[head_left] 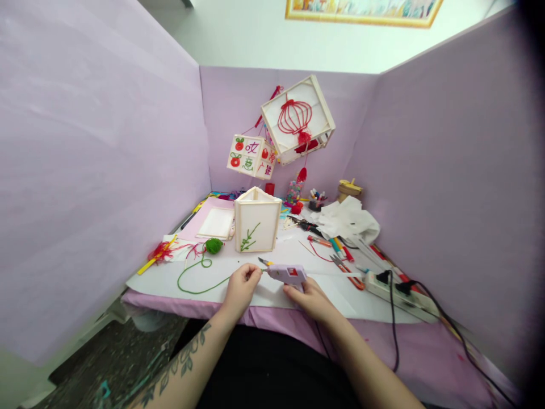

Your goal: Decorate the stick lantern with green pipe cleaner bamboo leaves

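Note:
My right hand (313, 298) is closed round the handle of a lilac hot glue gun (286, 273), its nozzle turned to the left. At that nozzle, my left hand (243, 285) pinches the end of a green yarn strand (200, 292). The strand curls back over the white sheet to a green yarn ball (214, 245). Just beyond my hands stands a white lantern with a wooden-stick frame (256, 221), upright, with a green plant pattern on its front panel. A small craft knife (264, 261) lies behind the glue gun.
Two decorated lanterns hang ahead, a large one (296, 119) and a smaller one (247, 154). Scissors (347, 272) and a power strip (400, 295) with black cables lie at right. Crumpled white paper (349, 220) sits farther back. Red yarn (160, 253) lies left. Lilac walls enclose the table.

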### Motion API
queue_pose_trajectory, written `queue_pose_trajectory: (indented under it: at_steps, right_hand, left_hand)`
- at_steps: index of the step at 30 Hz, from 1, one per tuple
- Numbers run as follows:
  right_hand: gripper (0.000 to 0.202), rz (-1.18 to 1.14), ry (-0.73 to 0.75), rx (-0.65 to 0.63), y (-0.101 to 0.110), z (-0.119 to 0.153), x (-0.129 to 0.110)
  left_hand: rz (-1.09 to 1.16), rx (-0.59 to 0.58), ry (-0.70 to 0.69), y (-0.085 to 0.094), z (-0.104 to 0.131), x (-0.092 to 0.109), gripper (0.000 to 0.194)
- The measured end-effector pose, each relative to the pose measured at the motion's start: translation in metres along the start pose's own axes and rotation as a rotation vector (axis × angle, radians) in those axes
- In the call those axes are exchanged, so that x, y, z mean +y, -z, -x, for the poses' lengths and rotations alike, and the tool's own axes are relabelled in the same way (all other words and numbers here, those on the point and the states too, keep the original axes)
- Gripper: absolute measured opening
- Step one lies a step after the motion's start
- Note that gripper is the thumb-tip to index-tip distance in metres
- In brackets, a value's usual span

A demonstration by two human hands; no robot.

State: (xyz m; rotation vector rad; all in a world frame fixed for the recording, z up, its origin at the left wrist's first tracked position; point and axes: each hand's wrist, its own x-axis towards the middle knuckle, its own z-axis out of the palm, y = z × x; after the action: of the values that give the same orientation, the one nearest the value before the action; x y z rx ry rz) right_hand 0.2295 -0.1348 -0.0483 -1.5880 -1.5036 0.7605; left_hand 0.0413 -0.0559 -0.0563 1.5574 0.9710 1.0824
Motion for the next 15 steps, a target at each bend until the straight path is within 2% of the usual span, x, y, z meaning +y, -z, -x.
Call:
queue_pose_trajectory:
  at_steps: [15]
  right_hand:
    - [0.041, -0.013, -0.007, 0.009, -0.0002, -0.0001, -0.0004]
  left_hand:
    - [0.013, 0.013, 0.002, -0.0004, 0.0006, -0.0008, 0.022]
